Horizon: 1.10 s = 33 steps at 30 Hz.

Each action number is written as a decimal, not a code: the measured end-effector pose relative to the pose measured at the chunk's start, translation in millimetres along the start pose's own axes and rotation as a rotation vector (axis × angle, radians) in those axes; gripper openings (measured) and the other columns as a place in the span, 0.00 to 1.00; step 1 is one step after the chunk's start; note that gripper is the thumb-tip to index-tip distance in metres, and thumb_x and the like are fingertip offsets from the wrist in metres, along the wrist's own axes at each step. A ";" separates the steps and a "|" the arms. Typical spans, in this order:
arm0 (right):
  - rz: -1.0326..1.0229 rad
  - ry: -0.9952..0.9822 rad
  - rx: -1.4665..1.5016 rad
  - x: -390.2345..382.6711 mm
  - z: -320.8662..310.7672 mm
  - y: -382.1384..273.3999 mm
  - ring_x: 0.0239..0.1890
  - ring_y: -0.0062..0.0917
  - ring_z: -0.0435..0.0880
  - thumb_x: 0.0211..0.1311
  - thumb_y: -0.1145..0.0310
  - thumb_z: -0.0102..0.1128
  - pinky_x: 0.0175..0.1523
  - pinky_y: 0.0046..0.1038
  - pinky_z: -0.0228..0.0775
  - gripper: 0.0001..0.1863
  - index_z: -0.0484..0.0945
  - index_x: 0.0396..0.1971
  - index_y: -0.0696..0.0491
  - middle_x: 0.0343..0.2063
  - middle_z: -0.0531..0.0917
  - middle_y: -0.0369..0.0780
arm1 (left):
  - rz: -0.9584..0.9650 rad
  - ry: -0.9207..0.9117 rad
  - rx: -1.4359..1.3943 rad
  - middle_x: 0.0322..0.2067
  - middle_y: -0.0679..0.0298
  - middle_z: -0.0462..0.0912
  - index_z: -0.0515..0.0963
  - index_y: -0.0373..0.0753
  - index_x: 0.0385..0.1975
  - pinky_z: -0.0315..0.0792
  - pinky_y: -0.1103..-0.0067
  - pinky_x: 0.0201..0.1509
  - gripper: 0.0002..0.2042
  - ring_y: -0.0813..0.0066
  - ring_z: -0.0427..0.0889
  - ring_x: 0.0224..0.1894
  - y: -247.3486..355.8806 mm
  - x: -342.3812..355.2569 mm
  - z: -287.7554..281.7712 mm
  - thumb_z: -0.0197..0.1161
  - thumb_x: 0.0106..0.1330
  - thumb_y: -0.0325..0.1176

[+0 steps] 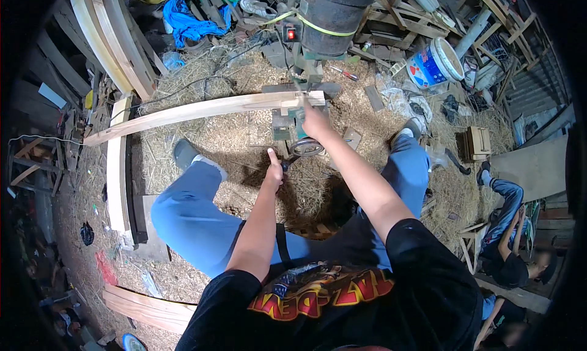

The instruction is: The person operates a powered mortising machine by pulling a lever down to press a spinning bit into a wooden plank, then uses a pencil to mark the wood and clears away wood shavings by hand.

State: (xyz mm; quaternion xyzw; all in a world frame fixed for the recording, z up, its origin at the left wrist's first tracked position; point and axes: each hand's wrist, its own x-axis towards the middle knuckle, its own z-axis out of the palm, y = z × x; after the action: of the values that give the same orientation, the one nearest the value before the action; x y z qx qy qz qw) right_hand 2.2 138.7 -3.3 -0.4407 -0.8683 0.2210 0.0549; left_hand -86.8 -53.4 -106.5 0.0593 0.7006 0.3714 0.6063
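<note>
A long curved wooden beam (202,112) lies across a green machine vise (282,126), its right end under the head of an upright machine (312,70). My left hand (275,170) is closed round the dark crank handle of the metal handwheel (307,147), thumb pointing up. Over the vise, my right hand (316,123) reaches to the beam's right end with a finger stretched out onto or just above the wood. Its other fingers are partly hidden, and I see nothing held in it. The machine's dark motor housing (336,21) rises above.
Wood chips and straw cover the floor round my feet. Curved boards (113,39) lean at the far left, and a pale timber (117,180) lies nearer. A screwdriver (343,73) and a white-blue bucket (434,63) are at the right. Another person (507,253) sits farther right.
</note>
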 end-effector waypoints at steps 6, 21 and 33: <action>-0.242 -0.099 0.165 0.1 -4.8 -23.6 0.50 0.51 0.82 0.62 0.75 0.52 0.53 0.46 0.75 0.35 0.66 0.71 0.38 0.47 0.82 0.56 | 0.050 0.119 0.082 0.60 0.46 0.75 0.64 0.36 0.72 0.70 0.59 0.57 0.62 0.54 0.75 0.55 -22.4 25.8 -6.4 0.13 0.55 0.85; -0.119 0.118 0.226 -25.6 -8.4 30.2 0.39 0.50 0.84 0.63 0.78 0.50 0.46 0.45 0.76 0.30 0.76 0.64 0.38 0.37 0.83 0.57 | 0.108 -0.027 0.115 0.57 0.47 0.77 0.66 0.39 0.70 0.68 0.54 0.56 0.63 0.49 0.78 0.52 -18.7 13.6 -4.7 0.10 0.52 0.86; 0.041 0.387 0.370 -79.4 2.9 106.6 0.39 0.37 0.87 0.63 0.80 0.54 0.47 0.33 0.78 0.29 0.78 0.63 0.43 0.43 0.86 0.52 | 0.062 -0.022 0.174 0.42 0.48 0.83 0.82 0.29 0.49 0.71 0.66 0.53 0.64 0.60 0.79 0.43 -22.0 19.5 -6.2 0.13 0.54 0.86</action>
State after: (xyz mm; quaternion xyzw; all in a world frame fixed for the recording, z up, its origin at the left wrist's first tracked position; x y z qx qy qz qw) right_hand 128.4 129.8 -44.1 -0.4748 -0.7773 0.2886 0.2952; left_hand -89.2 -61.5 -135.3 0.1376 0.7212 0.3273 0.5948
